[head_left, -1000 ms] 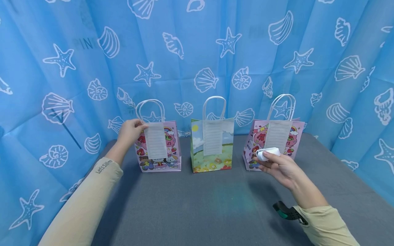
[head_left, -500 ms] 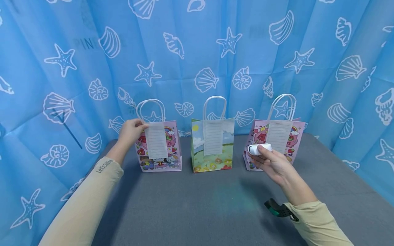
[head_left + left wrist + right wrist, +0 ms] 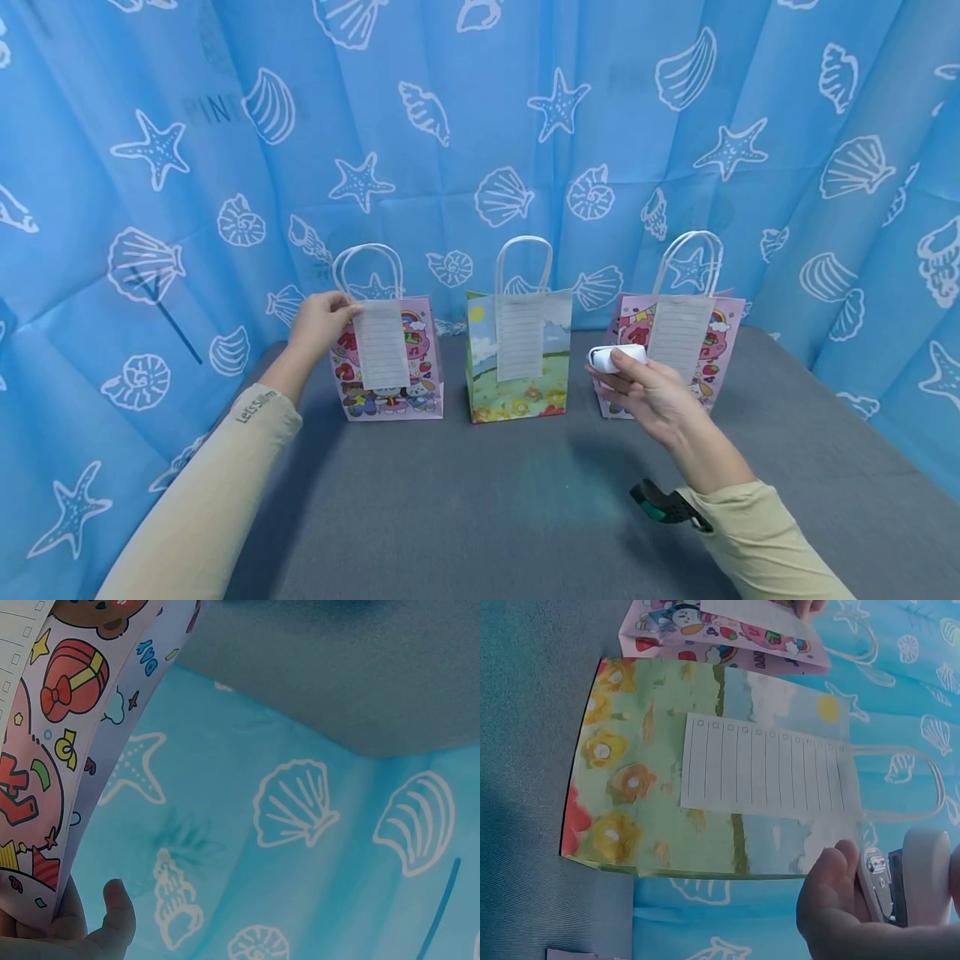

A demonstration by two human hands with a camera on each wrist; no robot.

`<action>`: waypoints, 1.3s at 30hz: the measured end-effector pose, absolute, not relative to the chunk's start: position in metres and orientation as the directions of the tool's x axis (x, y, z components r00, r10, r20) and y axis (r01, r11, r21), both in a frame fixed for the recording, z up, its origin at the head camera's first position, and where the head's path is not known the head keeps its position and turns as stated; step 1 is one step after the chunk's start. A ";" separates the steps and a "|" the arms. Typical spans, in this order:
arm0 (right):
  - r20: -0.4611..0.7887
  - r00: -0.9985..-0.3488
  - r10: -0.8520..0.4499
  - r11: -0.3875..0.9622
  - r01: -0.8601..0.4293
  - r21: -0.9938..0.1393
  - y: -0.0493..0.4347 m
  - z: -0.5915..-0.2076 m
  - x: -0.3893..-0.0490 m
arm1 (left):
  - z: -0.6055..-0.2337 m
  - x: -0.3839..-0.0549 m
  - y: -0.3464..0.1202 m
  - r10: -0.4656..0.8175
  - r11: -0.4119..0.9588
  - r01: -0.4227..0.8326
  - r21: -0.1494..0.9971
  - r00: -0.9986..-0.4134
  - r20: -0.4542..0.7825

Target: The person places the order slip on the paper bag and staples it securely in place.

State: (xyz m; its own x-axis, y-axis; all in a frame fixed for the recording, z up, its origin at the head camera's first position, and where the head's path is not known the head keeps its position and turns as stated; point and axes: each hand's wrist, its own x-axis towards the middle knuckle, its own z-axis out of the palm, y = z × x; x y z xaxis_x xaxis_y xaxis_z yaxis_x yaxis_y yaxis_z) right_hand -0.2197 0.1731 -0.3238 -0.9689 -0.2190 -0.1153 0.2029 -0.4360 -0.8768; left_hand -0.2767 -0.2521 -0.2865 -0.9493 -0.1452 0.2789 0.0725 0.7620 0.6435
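My left hand (image 3: 318, 325) pinches the top edge of the left pink paper gift bag (image 3: 422, 333) at its upper left corner, with the thumb on a lined paper slip (image 3: 382, 350) that lies against the bag's front. In the left wrist view the fingers lie behind the bag's corner. A small white stapler (image 3: 618, 358) is gripped in my right hand (image 3: 660, 404), raised in front of the right pink gift bag (image 3: 723, 333). The right wrist view shows the stapler (image 3: 926, 877) with its jaws apart and nothing between them, beside the middle bag's top edge.
A flower-meadow gift bag (image 3: 517, 404) stands between the pink ones, bearing its own lined slip (image 3: 519, 342). Another slip (image 3: 681, 333) is on the right bag. All three bags have white handles. A blue shell-print curtain (image 3: 450, 183) hangs behind the grey table (image 3: 465, 517).
My right hand has moved left with the stapler, from in front of the right bag's middle to its left edge. The left hand has stayed on the left bag's top edge.
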 end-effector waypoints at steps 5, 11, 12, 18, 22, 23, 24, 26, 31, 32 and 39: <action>-0.119 -0.971 -0.207 -0.431 0.200 -0.880 0.165 -0.321 -0.220 | -0.287 -0.277 -0.252 -0.149 0.764 0.066 0.642 -0.950 0.275; -0.097 -0.973 -0.207 -0.398 0.175 -0.901 0.155 -0.317 -0.221 | -0.286 -0.277 -0.252 -0.150 0.761 0.066 0.646 -0.950 0.274; -0.090 -0.974 -0.210 -0.392 0.168 -0.904 0.153 -0.316 -0.221 | -0.286 -0.277 -0.252 -0.150 0.761 0.066 0.646 -0.950 0.274; -0.050 -0.974 -0.222 -0.423 0.142 -0.895 0.143 -0.312 -0.221 | -0.287 -0.278 -0.252 -0.153 0.762 0.057 0.645 -0.952 0.266; -0.033 -0.971 -0.238 -0.465 0.144 -0.874 0.136 -0.309 -0.222 | -0.286 -0.278 -0.252 -0.151 0.761 0.061 0.646 -0.951 0.268; -0.033 -0.970 -0.240 -0.464 0.145 -0.874 0.134 -0.308 -0.222 | -0.286 -0.278 -0.253 -0.152 0.761 0.061 0.646 -0.951 0.269; -0.034 -0.970 -0.242 -0.458 0.145 -0.877 0.132 -0.307 -0.222 | -0.286 -0.278 -0.253 -0.152 0.760 0.061 0.647 -0.951 0.269; -0.034 -0.969 -0.246 -0.446 0.144 -0.884 0.128 -0.305 -0.222 | -0.286 -0.278 -0.252 -0.153 0.760 0.061 0.647 -0.951 0.269; -0.028 -0.968 -0.248 -0.420 0.133 -0.898 0.120 -0.302 -0.222 | -0.286 -0.277 -0.252 -0.154 0.762 0.062 0.644 -0.949 0.274; -0.029 -0.969 -0.246 -0.417 0.132 -0.899 0.119 -0.302 -0.222 | -0.286 -0.277 -0.252 -0.154 0.764 0.064 0.643 -0.949 0.277; -0.039 -0.967 -0.252 -0.416 0.144 -0.898 0.110 -0.300 -0.225 | -0.286 -0.276 -0.251 -0.154 0.760 0.067 0.646 -0.948 0.280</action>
State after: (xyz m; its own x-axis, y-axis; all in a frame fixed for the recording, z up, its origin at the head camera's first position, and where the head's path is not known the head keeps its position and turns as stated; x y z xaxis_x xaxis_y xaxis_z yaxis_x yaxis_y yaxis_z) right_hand -0.2247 0.1100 -0.2996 -0.9669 -0.2521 -0.0385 0.1442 -0.4160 -0.8978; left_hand -0.2765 -0.2513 -0.2859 -0.9476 -0.1542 0.2798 0.0671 0.7603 0.6461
